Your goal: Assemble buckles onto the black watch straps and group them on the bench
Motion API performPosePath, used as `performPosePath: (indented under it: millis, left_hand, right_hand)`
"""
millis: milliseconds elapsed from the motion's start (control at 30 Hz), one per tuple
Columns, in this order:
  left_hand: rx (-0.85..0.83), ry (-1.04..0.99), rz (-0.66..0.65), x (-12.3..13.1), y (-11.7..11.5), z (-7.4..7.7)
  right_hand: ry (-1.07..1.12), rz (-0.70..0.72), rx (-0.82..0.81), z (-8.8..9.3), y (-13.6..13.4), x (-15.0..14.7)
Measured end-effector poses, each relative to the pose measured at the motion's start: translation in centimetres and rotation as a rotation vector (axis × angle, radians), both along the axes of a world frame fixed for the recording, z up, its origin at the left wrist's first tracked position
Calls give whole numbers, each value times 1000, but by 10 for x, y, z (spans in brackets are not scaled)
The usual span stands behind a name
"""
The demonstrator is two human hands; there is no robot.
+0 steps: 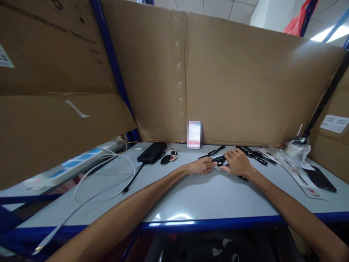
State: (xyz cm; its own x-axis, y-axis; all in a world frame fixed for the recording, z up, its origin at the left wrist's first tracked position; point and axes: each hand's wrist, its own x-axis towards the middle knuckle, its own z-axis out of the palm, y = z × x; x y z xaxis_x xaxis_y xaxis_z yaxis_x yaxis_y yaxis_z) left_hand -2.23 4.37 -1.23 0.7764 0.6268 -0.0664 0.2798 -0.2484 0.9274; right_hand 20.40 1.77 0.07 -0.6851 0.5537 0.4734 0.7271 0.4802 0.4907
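Observation:
Between my two hands is a black strap-like item (pixel 219 159) with a glossy part, held just above the table. My left hand (pixel 200 166) grips its left end, fingers closed. From the other side my right hand (pixel 236 162) is closed around the right part and hides much of it. A dark end sticks out below my right hand. Behind my hands lies a thin black strap (pixel 216 150). Several more black straps (pixel 255 155) lie to the right of my right hand. Exactly what the held item is, I cannot make out.
A phone (pixel 194 135) leans on the cardboard wall (pixel 231 80). Left on the table (pixel 185 203) are a black power bank (pixel 152 153), keys (pixel 169 157) and a white cable (pixel 131 163). A power strip (pixel 79 163) stands far left. Plastic packaging (pixel 294 156) and a black phone (pixel 320 178) lie right.

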Motion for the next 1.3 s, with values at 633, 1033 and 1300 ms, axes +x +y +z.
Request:
performPosePath:
  millis: [633,1033,1300]
  left_hand:
    - [-1,14,2,1,-2,2]
    - [-77,-56,-20,0,0,5]
    - [-43,-48,-14,2,0,4]
  right_hand:
    - [-46,-41,-84,4,-3,1]
    - [46,-24,-256,33,-14,-1]
    - [54,-20,-238,40,-28,-14]
